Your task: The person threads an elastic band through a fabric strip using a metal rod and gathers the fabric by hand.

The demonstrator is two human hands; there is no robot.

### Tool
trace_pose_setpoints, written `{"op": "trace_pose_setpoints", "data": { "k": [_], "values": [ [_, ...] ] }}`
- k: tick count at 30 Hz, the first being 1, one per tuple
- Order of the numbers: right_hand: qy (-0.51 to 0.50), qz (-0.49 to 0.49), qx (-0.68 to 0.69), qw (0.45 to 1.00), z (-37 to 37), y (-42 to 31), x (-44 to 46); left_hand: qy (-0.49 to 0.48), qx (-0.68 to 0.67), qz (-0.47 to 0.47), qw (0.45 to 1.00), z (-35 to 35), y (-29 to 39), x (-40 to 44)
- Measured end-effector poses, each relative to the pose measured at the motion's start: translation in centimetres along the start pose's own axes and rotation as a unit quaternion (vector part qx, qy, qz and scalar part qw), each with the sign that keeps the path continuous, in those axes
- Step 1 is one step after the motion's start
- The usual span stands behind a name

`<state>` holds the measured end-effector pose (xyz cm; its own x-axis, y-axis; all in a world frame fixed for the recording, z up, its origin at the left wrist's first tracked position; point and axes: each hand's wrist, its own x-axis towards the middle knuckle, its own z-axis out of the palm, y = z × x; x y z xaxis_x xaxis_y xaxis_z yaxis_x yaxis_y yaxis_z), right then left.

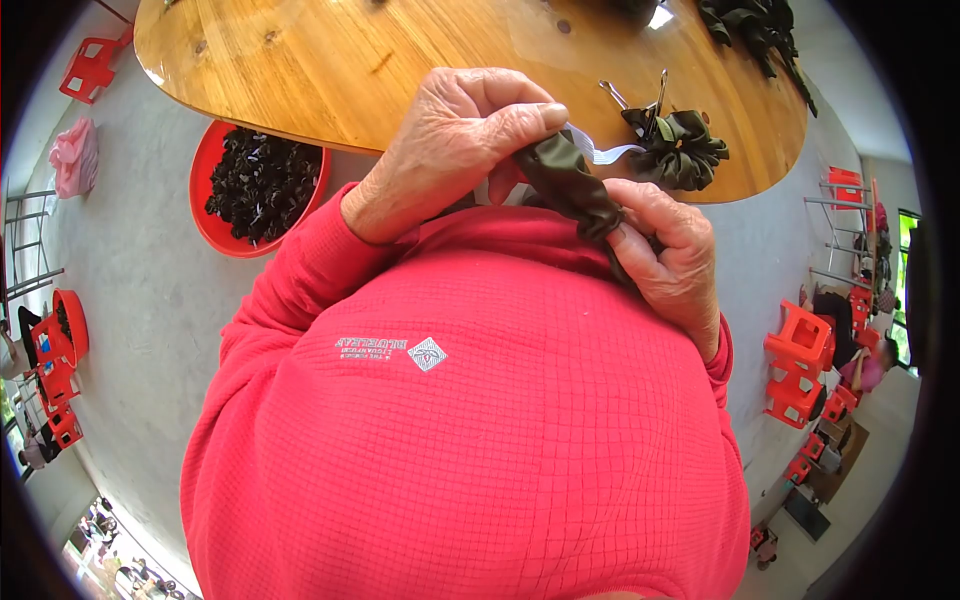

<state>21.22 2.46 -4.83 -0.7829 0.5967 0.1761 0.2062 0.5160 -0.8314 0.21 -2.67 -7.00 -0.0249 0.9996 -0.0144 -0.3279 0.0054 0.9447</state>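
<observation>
My left hand [460,135] is closed at the upper end of a dark green satin fabric tube [562,172], thumb against fingers. Lower down, my right hand [665,240] pinches the same gathered tube between thumb and fingers. A white elastic band [603,155] emerges near my left thumb and runs right, towards a dark green scrunchie [688,150] on the table. Two slim metal tools [661,92] stick up beside the scrunchie; their exact kind is unclear. My left fingertips are partly hidden behind the hand.
The wooden table [330,65] curves around in front of me. More dark fabric pieces [755,30] lie at its far right. On the floor to the left stands a red basin [203,215] full of dark scrunchies. Red stools [800,335] and people are at the sides.
</observation>
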Motion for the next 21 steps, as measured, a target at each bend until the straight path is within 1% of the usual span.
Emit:
{"op": "trace_pose_setpoints", "data": {
  "k": [2,4,8,11,17,21],
  "values": [
    [-0.002,0.002,0.002,1.0,0.0,0.03,-0.02,-0.001,0.006,0.01,1.0,0.01,-0.11,-0.08],
    [0.004,0.014,0.015,1.0,0.07,0.19,-0.16,-0.004,-0.002,0.004,1.0,0.03,-0.09,-0.01],
    [0.003,0.008,0.015,1.0,-0.02,0.2,0.12,0.0,-0.004,-0.006,1.0,0.17,0.02,0.19],
    [-0.002,0.016,0.023,1.0,-0.07,0.37,0.21,-0.003,-0.029,-0.01,1.0,0.09,0.05,0.25],
    [0.009,-0.009,0.042,0.999,0.09,0.57,0.47,-0.006,-0.119,-0.06,0.991,0.36,-0.32,0.69],
    [-0.005,-0.004,0.054,0.999,0.07,0.64,0.54,-0.009,-0.096,-0.058,0.994,0.28,-0.22,0.74]
  ]
}}
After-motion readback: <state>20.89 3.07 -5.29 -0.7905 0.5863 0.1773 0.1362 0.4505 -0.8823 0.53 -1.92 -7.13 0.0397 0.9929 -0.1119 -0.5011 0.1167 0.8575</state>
